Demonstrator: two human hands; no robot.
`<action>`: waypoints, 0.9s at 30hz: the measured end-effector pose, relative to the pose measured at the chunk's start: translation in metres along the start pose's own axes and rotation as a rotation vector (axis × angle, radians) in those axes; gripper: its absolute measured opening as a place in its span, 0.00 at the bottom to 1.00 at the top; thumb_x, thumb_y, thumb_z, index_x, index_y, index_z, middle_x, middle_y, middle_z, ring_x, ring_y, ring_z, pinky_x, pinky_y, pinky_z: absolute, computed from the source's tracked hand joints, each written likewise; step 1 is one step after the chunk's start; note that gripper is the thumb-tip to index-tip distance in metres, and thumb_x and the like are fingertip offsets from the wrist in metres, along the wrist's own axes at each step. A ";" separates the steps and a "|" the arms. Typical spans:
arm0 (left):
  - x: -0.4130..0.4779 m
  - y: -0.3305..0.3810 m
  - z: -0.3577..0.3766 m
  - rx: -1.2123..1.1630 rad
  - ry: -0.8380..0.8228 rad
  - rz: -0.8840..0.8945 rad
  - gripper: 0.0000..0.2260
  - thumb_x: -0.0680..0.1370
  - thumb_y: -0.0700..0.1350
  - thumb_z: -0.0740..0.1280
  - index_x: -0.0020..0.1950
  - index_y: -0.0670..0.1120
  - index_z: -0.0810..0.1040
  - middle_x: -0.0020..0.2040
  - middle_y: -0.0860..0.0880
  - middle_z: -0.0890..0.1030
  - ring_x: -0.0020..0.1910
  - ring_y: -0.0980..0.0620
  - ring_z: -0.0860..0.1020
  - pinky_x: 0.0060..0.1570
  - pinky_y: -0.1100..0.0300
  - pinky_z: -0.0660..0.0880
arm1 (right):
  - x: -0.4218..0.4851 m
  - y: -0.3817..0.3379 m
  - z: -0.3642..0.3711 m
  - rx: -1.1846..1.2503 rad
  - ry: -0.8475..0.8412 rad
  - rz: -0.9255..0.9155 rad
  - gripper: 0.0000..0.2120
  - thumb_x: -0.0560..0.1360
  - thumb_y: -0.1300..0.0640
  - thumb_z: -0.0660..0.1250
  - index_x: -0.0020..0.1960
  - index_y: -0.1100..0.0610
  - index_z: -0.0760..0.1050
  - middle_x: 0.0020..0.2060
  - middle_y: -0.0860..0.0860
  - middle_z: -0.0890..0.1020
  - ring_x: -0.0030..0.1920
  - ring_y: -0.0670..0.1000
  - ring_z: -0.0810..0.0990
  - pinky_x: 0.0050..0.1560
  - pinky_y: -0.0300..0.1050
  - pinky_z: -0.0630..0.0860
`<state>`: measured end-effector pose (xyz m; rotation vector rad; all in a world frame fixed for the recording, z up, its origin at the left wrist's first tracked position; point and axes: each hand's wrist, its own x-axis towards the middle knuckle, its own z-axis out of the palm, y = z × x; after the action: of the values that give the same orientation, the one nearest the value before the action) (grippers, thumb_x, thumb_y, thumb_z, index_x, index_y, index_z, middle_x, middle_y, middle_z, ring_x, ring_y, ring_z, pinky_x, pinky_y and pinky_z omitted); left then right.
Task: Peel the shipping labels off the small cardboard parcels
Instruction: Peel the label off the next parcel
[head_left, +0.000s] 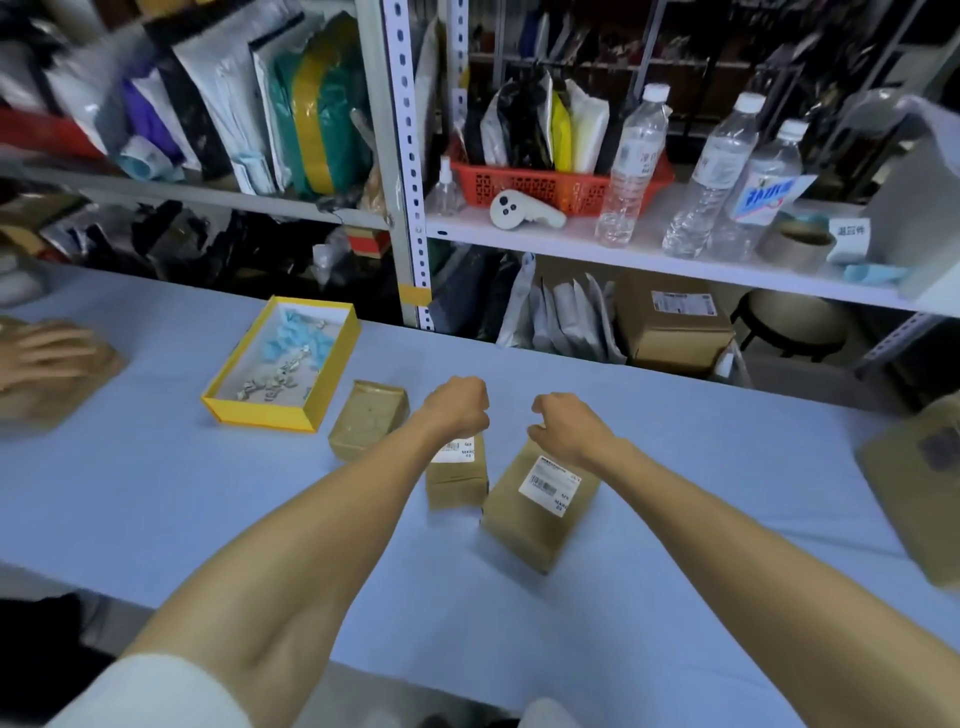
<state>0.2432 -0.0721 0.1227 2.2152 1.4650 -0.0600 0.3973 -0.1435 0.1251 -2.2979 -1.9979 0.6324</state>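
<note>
Seen from the head camera, a person's bare forearms reach across a table (156, 493) draped in pale blue cloth, where two small brown cardboard parcels stand close together at centre. The left hand (457, 410) is curled into a fist over the far end of the middle parcel (457, 483), covering the upper part of its white label (460, 449) – whether the fingers pinch anything cannot be told, as they are tucked out of sight. The right hand (566, 421), its fingers also curled, sits at the far end of the larger right parcel (535, 525), whose white barcode label (549, 478) lies flat and whole on top; its grip cannot be made out either. Just left of the pair lies a third parcel (369, 423) with a bare, scuffed top. Beyond it, a yellow box (260, 415) holds blue and grey scraps. At the far left edge, another person's hand (47, 345) rests on a brown parcel (67, 384) – blurred. Water bottles (631, 166) stand on the shelf (571, 249) behind.
</note>
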 end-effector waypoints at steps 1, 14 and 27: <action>0.001 -0.002 -0.001 0.006 -0.003 -0.006 0.08 0.71 0.36 0.62 0.44 0.48 0.69 0.44 0.47 0.70 0.41 0.46 0.68 0.41 0.55 0.68 | 0.004 -0.002 0.003 0.013 -0.021 0.005 0.18 0.77 0.56 0.60 0.63 0.65 0.71 0.62 0.60 0.76 0.62 0.61 0.74 0.61 0.55 0.73; 0.028 -0.089 0.061 -0.264 -0.180 -0.244 0.31 0.73 0.53 0.71 0.70 0.42 0.65 0.65 0.41 0.71 0.65 0.42 0.70 0.58 0.54 0.69 | 0.059 -0.067 0.086 0.262 -0.111 0.227 0.17 0.77 0.59 0.63 0.63 0.65 0.66 0.62 0.62 0.73 0.61 0.62 0.74 0.49 0.46 0.68; 0.022 -0.109 0.091 -0.600 -0.280 -0.290 0.25 0.75 0.41 0.71 0.66 0.39 0.62 0.65 0.43 0.76 0.63 0.44 0.76 0.57 0.54 0.74 | 0.065 -0.084 0.130 0.459 -0.041 0.546 0.19 0.76 0.63 0.66 0.64 0.66 0.63 0.62 0.63 0.75 0.62 0.62 0.75 0.57 0.49 0.72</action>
<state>0.1772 -0.0571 -0.0035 1.4489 1.4051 -0.0203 0.2826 -0.0976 0.0119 -2.5113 -1.0536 1.0380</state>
